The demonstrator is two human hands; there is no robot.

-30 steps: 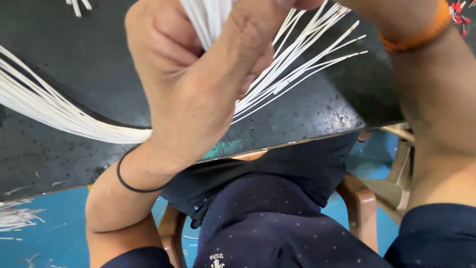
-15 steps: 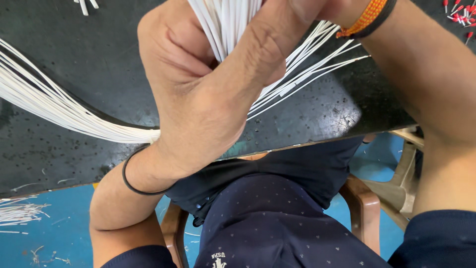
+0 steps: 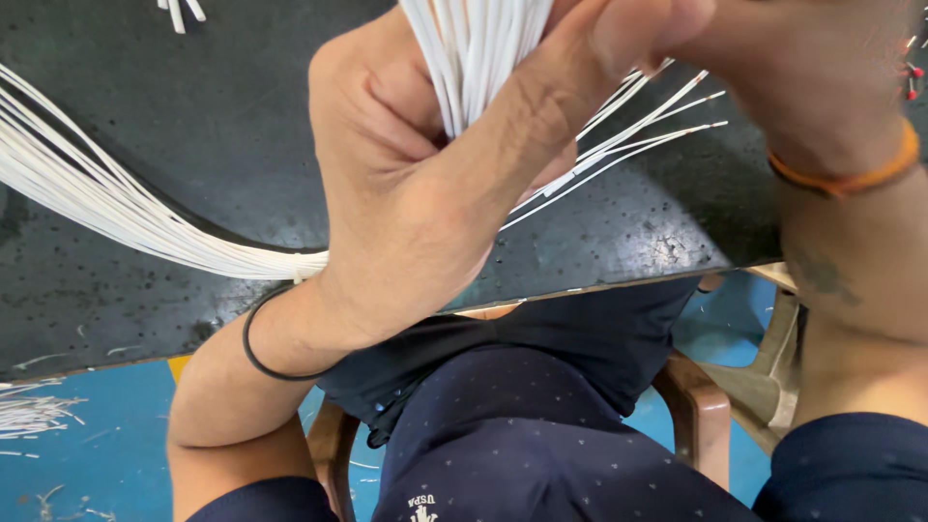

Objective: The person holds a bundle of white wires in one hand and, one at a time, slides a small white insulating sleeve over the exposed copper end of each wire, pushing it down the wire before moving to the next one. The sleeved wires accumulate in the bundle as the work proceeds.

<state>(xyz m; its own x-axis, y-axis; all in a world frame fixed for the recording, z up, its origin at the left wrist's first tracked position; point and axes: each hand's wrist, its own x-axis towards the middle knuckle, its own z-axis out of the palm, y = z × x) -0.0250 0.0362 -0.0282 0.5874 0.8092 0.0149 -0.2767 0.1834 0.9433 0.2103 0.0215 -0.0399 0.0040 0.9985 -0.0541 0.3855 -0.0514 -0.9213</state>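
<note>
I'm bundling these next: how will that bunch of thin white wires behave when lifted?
Probably floppy: the white wires sag in a curve across the black table. Likely light, since the left hand grips many together. Loose ends fan apart, so strands may slip.

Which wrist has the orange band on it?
The right hand has the orange band on its wrist. The left hand, gripping the white wires, wears a thin black band instead.

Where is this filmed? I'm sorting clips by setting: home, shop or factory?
Probably a small workshop for wire assembly. The left hand grips a thick bundle of white wires over a worn black worktable, and cut wire scraps litter the blue floor.
</note>
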